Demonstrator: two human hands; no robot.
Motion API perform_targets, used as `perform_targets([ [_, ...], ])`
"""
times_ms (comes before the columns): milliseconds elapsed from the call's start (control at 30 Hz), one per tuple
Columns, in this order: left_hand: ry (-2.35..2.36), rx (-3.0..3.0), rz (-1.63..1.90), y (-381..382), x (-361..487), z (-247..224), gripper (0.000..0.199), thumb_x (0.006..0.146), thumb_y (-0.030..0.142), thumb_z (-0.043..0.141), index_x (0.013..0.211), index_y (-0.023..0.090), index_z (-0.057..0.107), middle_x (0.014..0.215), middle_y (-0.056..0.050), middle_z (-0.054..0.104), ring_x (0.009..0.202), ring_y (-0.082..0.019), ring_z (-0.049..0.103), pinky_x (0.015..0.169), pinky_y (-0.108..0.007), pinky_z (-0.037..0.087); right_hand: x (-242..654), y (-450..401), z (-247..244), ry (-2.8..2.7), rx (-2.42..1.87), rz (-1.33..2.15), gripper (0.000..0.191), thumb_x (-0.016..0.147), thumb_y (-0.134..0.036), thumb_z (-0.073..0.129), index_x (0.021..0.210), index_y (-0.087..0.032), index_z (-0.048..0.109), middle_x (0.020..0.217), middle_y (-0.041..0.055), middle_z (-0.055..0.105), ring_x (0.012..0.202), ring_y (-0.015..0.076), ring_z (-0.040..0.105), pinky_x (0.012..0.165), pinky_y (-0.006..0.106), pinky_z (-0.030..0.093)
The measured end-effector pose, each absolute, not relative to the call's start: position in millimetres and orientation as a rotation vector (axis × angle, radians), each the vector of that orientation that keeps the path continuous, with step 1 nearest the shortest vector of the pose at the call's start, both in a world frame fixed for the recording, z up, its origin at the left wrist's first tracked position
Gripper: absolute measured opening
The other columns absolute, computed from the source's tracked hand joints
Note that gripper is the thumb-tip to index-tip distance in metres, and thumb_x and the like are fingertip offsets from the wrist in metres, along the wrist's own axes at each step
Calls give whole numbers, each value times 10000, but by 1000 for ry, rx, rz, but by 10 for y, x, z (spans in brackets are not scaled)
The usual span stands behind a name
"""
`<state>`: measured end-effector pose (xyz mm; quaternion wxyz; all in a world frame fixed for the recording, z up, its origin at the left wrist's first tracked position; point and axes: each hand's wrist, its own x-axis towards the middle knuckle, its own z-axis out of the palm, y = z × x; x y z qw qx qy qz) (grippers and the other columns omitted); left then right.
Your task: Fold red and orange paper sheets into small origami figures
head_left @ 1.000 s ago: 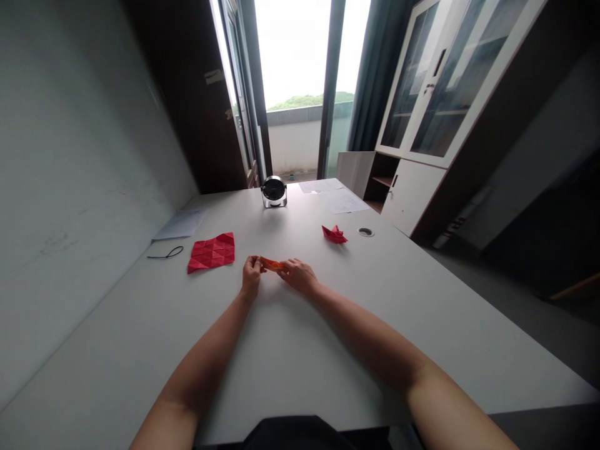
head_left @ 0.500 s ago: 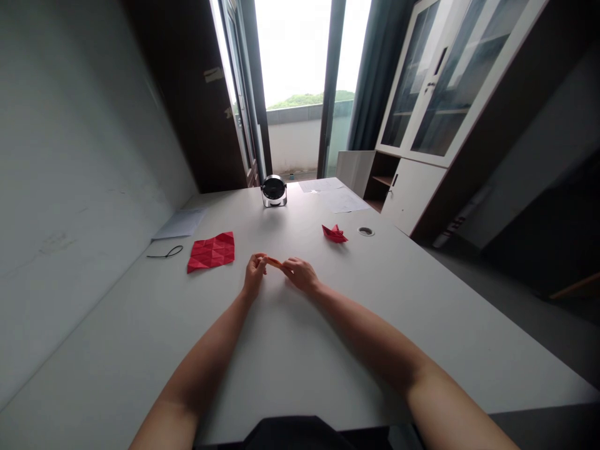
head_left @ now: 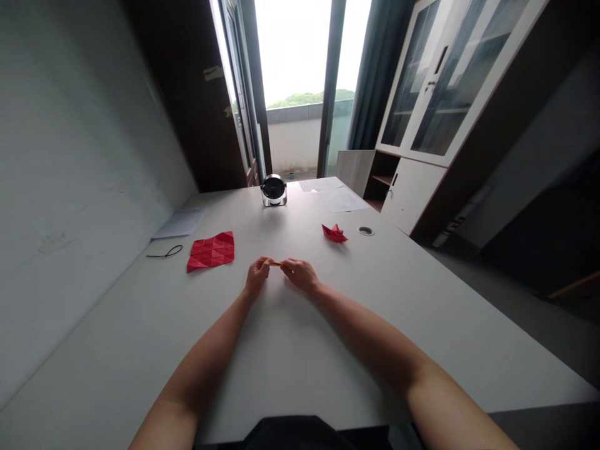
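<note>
A small folded orange paper (head_left: 276, 264) spans the gap between my two hands, over the middle of the white table (head_left: 290, 350). My left hand (head_left: 257, 275) pinches its left end, and the fingers of my right hand (head_left: 300, 274) are closed on its right end. Only a thin strip of the paper shows; the fingers hide the rest. To the left lies a creased red paper sheet (head_left: 210, 251), spread out. A folded red paper boat (head_left: 334, 234) sits to the right, beyond my right hand.
A round black device on a metal stand (head_left: 274, 190) stands at the back. White papers (head_left: 179, 224) and a black cable tie (head_left: 165, 252) lie at the left edge. More sheets (head_left: 344, 200) and a round table hole (head_left: 365, 231) are at the right.
My left hand has shifted slightly right, closer to my right hand. The orange paper has turned and now shows as a thinner strip between the fingers.
</note>
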<state>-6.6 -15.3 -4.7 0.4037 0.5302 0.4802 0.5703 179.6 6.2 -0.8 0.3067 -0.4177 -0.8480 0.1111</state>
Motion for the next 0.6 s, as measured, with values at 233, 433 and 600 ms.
perform_targets([
  [233,1267,1343,1482,-168,-67,-36,355,885,513,549,821,186,672,508,42,437,465,-111,388,478,-239,316,1806,43,3,-2235,-1179,302,277,1010,-357,476,880,-237,689,875,39,700,711,159,583,616,263,294],
  [433,1215,1381,1508,-215,-77,17,333,856,509,624,851,182,690,552,29,478,518,-117,429,522,-246,346,1795,75,-43,-2230,-1112,325,275,1014,-379,475,882,-236,668,845,30,680,687,150,559,613,249,284],
  [600,1287,1444,1455,-222,-50,-33,273,763,434,744,817,168,718,691,-15,633,628,-143,534,602,-254,409,1784,76,-35,-2243,-1041,375,335,1021,-448,456,853,-221,635,830,29,666,685,138,544,632,231,309],
])
